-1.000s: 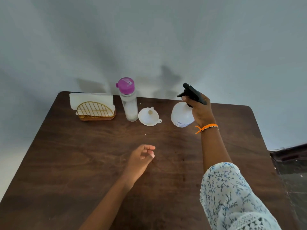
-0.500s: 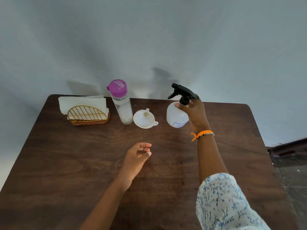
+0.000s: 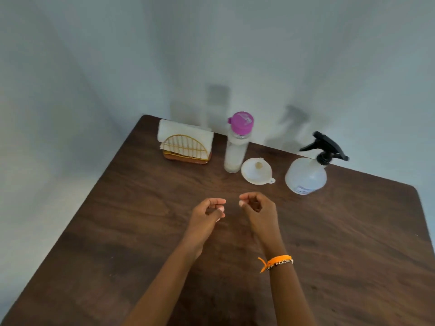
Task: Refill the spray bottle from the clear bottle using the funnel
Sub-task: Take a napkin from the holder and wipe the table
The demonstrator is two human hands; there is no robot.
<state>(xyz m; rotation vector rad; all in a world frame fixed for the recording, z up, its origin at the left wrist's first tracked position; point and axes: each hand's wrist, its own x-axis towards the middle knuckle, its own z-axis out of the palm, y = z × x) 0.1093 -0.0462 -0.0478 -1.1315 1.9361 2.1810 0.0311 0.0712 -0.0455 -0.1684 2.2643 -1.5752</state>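
Now both hands are sitting free of the bottles, mid-table.

Going left to right: the napkin holder (image 3: 186, 147) is standing at the back edge of the table (image 3: 353, 255); the clear bottle (image 3: 236, 147) is standing upright with its purple cap on; the funnel (image 3: 256, 171) is lying just beside it, mouth up; the spray bottle (image 3: 306, 175) is standing alone, its black trigger head in place. The right hand (image 3: 257, 209), gripping that head half a second ago, is now hanging beside the left hand (image 3: 207, 214), both loosely curled and holding nothing. Judgement: the sprayer is looking still unremoved, so refilling is not yet beginning.
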